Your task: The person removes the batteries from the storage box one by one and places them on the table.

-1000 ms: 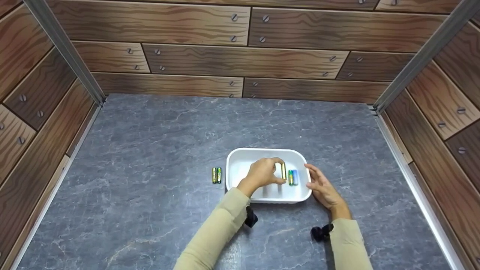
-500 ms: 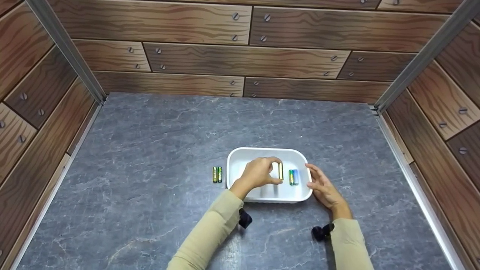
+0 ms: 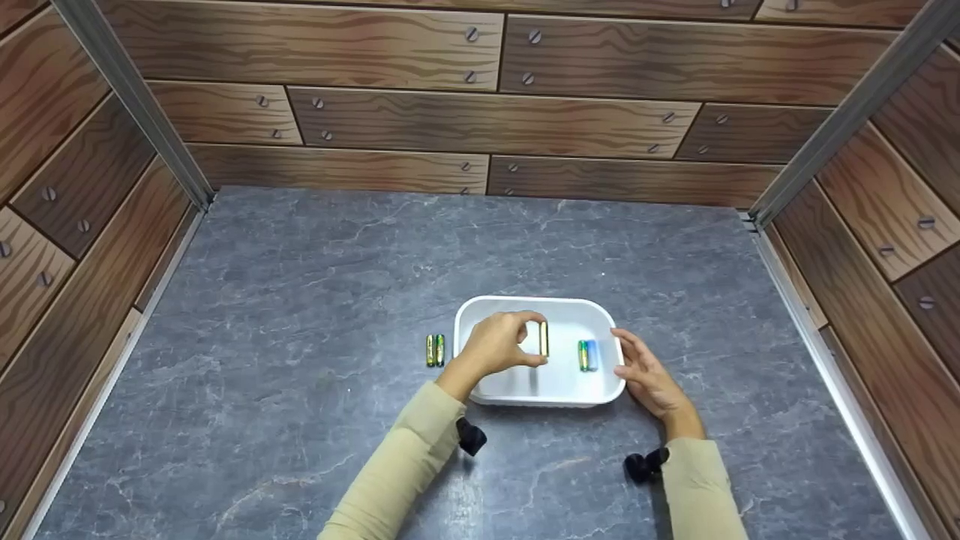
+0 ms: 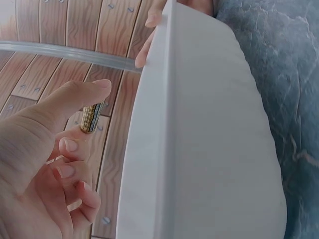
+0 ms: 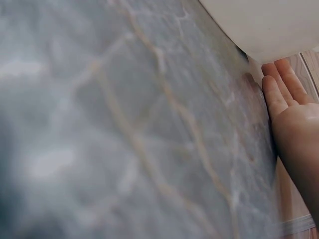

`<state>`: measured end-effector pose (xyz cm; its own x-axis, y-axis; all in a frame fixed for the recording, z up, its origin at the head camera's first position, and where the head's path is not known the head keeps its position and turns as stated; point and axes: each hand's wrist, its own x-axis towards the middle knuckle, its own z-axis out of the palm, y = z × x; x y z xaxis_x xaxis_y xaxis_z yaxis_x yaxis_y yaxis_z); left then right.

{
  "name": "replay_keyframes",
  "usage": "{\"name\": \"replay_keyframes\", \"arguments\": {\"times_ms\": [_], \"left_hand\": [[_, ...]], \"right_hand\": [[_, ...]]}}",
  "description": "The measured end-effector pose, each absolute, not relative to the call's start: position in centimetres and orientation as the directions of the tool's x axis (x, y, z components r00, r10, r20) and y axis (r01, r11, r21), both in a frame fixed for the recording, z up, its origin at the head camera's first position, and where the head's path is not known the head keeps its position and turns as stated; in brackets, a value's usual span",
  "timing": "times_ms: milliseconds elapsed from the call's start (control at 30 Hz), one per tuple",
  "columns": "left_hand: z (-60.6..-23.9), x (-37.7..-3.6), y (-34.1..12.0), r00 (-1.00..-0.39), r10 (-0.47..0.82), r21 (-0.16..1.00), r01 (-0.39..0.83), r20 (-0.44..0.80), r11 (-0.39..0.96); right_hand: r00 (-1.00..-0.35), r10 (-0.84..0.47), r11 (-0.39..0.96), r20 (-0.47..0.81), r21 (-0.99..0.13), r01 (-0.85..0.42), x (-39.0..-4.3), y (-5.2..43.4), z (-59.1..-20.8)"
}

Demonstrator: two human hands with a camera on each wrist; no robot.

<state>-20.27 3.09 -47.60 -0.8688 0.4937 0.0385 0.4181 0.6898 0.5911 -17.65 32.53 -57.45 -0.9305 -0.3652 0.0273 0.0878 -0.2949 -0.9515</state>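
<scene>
Holding: the left hand point(image 3: 496, 346) pinched a slim gold-wrapped cylindrical battery point(image 3: 544, 338) end to end between thumb and forefinger, upright above the shallow white plastic tray point(image 3: 525, 306); the left wrist view showed the same gold battery point(image 4: 91, 117) behind the thumb.
Bracing: the right hand point(image 3: 643, 373) lay with straight, relaxed fingers against the tray's right rim, gripping nothing.
In tray: a green-and-gold battery and a blue-and-white battery point(image 3: 586, 355) lay side by side, touching, near the right wall.
On desk: a pair of green-and-gold batteries point(image 3: 434, 350) lay together on the grey marbled desk point(image 3: 300, 300), just left of the tray.
Step, as a judgement: the gold battery seemed mid-carry, between the two groups.
Next move, as a judgement: it called for a steady pinch and a level set-down, clear of the tray's rim.
</scene>
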Motion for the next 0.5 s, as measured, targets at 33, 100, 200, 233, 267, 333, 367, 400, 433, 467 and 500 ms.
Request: {"name": "replay_keyframes", "arguments": {"times_ms": [33,100,200,233,267,333,367,400,433,467,500], "left_hand": [[-47.6,-20.3,2.8,-0.87,0.492,0.594,0.417,0.041,0.688],[-47.6,-20.3,2.3,-0.871,0.488,0.597,0.416,0.046,0.686],[-47.7,-20.3,1.6,-0.873,0.486,0.603,0.411,0.043,0.684],[-47.7,-20.2,1.4,-0.873,0.485,0.604,0.411,0.045,0.683],[-47.7,-20.2,1.2,-0.873,0.486,0.607,0.412,0.049,0.679],[-47.7,-20.2,0.8,-0.873,0.485,0.614,0.41,0.051,0.675],[-47.7,-20.2,0.6,-0.873,0.485,0.615,0.412,0.053,0.673],[-47.7,-20.1,0.4,-0.872,0.486,0.619,0.412,0.055,0.668],[-47.7,-20.1,0.2,-0.872,0.487,0.621,0.412,0.056,0.667],[-47.7,-20.1,0.0,-0.872,0.487,0.625,0.408,0.052,0.665],[-47.7,-20.1,-0.2,-0.873,0.485,0.633,0.402,0.048,0.661]], "right_hand": [[-0.93,-0.365,-0.294,0.027,-0.952,0.088,-17.7,32.5,-57.5],[-0.929,-0.368,-0.295,0.028,-0.951,0.088,-17.7,32.5,-57.5],[-0.926,-0.375,-0.3,0.032,-0.95,0.089,-17.7,32.5,-57.5],[-0.926,-0.377,-0.303,0.033,-0.949,0.089,-17.7,32.5,-57.5],[-0.925,-0.378,-0.305,0.034,-0.948,0.09,-17.7,32.6,-57.5],[-0.924,-0.38,-0.308,0.033,-0.947,0.093,-17.7,32.6,-57.5],[-0.924,-0.381,-0.309,0.035,-0.947,0.092,-17.7,32.6,-57.5],[-0.924,-0.382,-0.309,0.036,-0.947,0.091,-17.7,32.6,-57.5],[-0.923,-0.383,-0.31,0.037,-0.946,0.091,-17.8,32.6,-57.5],[-0.923,-0.384,-0.311,0.038,-0.946,0.09,-17.8,32.6,-57.5],[-0.923,-0.384,-0.309,0.039,-0.947,0.088,-17.8,32.6,-57.5]]}}
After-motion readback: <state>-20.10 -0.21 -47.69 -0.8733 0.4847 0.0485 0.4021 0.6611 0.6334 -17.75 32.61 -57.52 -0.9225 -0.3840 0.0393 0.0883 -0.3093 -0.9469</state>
